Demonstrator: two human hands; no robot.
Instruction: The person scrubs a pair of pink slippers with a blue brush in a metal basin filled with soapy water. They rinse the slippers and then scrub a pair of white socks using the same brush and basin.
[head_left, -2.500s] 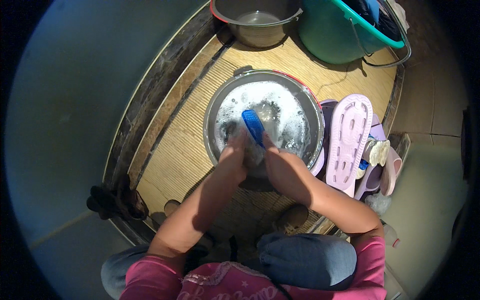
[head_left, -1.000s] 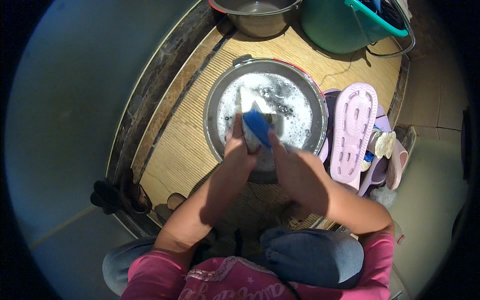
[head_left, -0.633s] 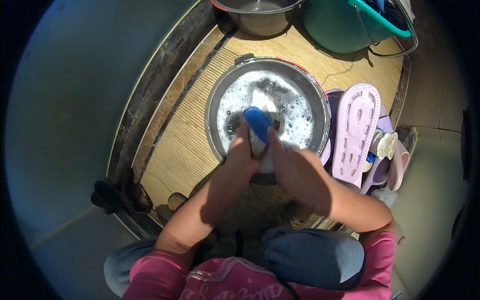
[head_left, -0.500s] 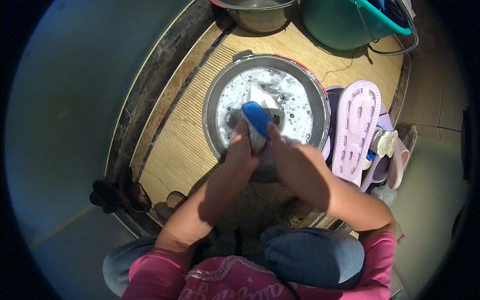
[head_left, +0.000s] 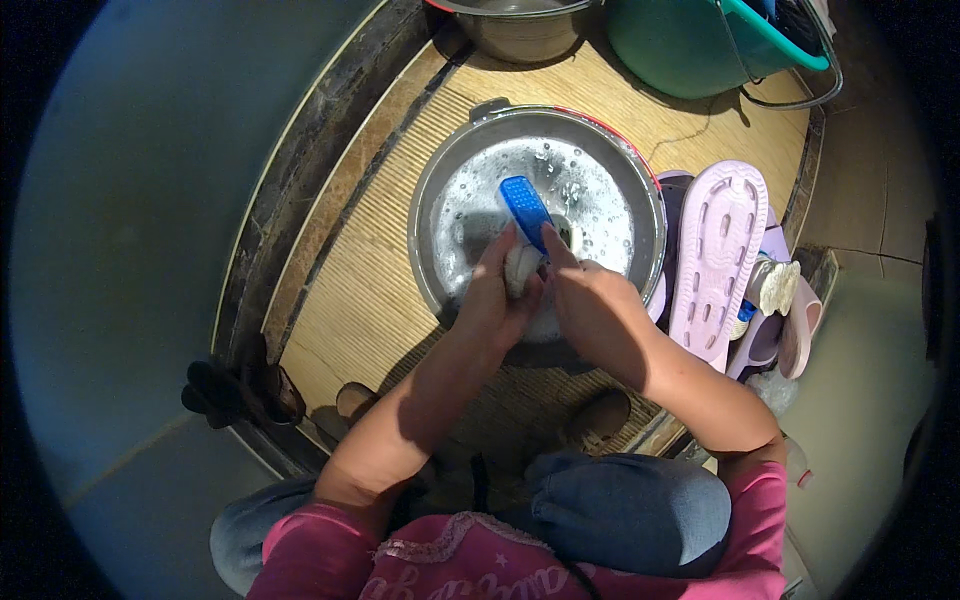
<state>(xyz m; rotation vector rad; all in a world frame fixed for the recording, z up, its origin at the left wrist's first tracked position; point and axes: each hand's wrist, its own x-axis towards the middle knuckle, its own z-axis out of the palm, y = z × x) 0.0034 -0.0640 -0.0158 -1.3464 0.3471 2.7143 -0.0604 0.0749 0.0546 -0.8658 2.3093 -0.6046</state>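
A grey metal basin (head_left: 428,255) of foamy, bubbly water (head_left: 590,190) stands in front of me. Over it, my right hand (head_left: 595,300) is closed on the near end of a blue scrubbing brush (head_left: 524,203) with a dotted back. My left hand (head_left: 492,298) is wrapped round a whitish, rounded wet item (head_left: 521,270), its kind not clear as the fingers cover most of it. The two hands are close together, the brush against or just beyond this item. Another pale part shows in the suds by the brush; whether it belongs to the same item I cannot tell.
Pink-lilac slippers (head_left: 717,260) and a whitish brush-like thing (head_left: 775,287) lie right of the basin. Beyond stand another metal basin (head_left: 520,35) and a teal bucket (head_left: 670,55) with a wire handle. Dark shoes (head_left: 245,393) sit at the left of the ribbed yellowish floor (head_left: 340,270).
The blue brush has moved slightly away from me and right, its dotted back now facing up. My left hand has turned, showing the whitish item nearer to me.
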